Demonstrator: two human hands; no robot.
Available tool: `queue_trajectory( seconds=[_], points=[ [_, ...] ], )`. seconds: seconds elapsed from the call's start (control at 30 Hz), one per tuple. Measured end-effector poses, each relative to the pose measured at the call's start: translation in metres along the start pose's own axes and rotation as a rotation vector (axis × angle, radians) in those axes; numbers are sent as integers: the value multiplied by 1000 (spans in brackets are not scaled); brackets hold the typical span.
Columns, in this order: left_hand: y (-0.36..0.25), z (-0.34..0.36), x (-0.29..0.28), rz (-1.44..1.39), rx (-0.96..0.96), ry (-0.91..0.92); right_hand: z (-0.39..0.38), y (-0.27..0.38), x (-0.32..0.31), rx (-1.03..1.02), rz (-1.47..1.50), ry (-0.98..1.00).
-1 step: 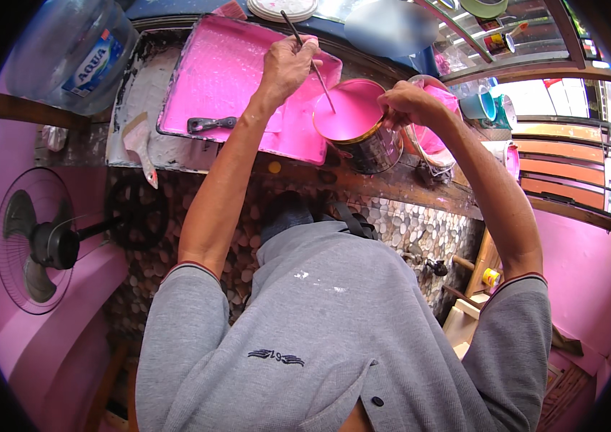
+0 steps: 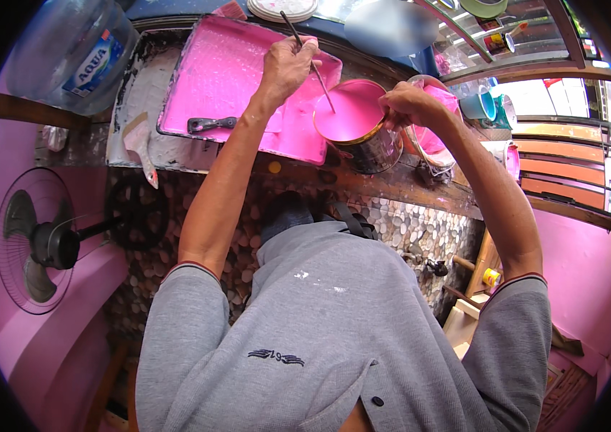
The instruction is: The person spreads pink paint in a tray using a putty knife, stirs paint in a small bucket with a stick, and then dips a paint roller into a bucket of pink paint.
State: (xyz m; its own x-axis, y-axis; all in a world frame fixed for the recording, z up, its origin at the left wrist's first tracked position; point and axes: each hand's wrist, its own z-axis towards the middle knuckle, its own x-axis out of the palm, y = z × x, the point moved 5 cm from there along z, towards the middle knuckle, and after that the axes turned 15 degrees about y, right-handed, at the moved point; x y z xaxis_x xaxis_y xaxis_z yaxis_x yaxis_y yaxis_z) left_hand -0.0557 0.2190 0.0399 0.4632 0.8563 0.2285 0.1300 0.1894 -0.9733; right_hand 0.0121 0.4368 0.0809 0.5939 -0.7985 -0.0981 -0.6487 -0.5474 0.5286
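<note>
My left hand point(image 2: 287, 68) is closed round a thin dark stick point(image 2: 324, 89), whose lower end dips into pink paint point(image 2: 349, 122). That paint nearly fills a round metal can point(image 2: 376, 155). On the can's right side, my right hand point(image 2: 410, 104) grips the rim with bent fingers. Left of the can lies a wide paint tray point(image 2: 212, 68) coated in pink. A black-handled scraper point(image 2: 210, 124) rests across the tray's near side, partly behind my left forearm.
A paintbrush point(image 2: 140, 147) lies on a whitish, paint-stained tray point(image 2: 148, 86) at the left. A large clear water bottle point(image 2: 68, 54) stands beyond it. Right of the can are a pink-smeared container point(image 2: 435, 144) and a teal cup point(image 2: 480, 106). A fan point(image 2: 39, 241) stands at far left.
</note>
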Motion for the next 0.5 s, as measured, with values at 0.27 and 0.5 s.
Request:
queue_trajectory(
  seconds=[0.27, 0.5],
  points=[
    [1, -8, -1, 323, -59, -11, -25, -29, 13, 26, -65, -172],
    [-5, -22, 25, 266, -116, 103, -42, -78, 19, -64, 123, -268]
  ],
)
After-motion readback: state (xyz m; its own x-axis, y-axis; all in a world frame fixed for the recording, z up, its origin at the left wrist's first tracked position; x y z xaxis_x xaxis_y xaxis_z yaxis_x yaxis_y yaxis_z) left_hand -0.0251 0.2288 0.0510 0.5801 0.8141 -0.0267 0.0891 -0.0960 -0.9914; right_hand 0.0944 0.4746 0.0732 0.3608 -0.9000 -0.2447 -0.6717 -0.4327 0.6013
